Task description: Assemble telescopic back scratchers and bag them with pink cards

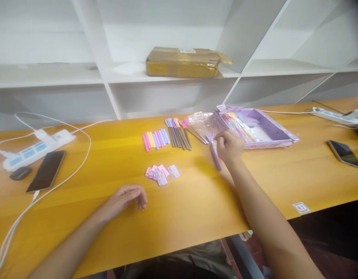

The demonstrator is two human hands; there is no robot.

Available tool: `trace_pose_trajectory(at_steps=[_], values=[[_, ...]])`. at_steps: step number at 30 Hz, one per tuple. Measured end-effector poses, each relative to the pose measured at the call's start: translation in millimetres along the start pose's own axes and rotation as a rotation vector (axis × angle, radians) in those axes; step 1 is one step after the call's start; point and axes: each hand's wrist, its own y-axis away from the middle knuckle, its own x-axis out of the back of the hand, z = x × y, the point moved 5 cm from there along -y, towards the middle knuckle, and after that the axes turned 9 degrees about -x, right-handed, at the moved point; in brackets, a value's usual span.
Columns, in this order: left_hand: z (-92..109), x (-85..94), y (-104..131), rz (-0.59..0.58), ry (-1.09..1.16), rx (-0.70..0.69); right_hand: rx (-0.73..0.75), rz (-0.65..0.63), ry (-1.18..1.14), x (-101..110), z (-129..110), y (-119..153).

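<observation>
My right hand (pixel 230 146) is closed at the upper part of a purple back scratcher (pixel 216 157) with a claw-shaped head; the exact grip is partly hidden by my fingers. Beside that hand lies an open purple box (pixel 279 126) with several wrapped colourful pieces inside. Clear plastic wrapping (pixel 206 122) rests against its left side. Loosely curled and holding nothing, my left hand (pixel 129 195) is low over the table, just below a small pile of pink and purple cards (pixel 159 174). Metal rods with coloured heads (pixel 177 133) and pastel handle tubes (pixel 156 139) lie in rows behind the cards.
On the left are a white power strip (pixel 36 149), cables, a phone (pixel 47 170) and a dark mouse (pixel 21 173). Another phone (pixel 345 154) and power strip (pixel 336 116) lie right. A taped cardboard box (pixel 183 62) sits on the shelf. A sticker (pixel 301 207) marks the front edge.
</observation>
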Motion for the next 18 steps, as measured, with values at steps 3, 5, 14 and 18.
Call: trace_pose_trajectory(at_steps=[3,5,14,18], values=[[0.4,-0.1,-2.0,0.019,0.004,0.003,0.083,-0.145,0.049,-18.1,-8.4,-0.2],[-0.5,1.2,-3.0,0.025,-0.015,0.012,0.13,-0.233,0.081,-32.5,-13.4,3.4],[-4.0,18.8,-6.2,0.096,-0.065,-0.017,0.134,-0.431,0.202,-66.6,-9.1,21.0],[-4.7,21.3,-7.5,0.126,-0.065,-0.013,0.119,-0.435,0.24,-68.6,-10.5,18.9]])
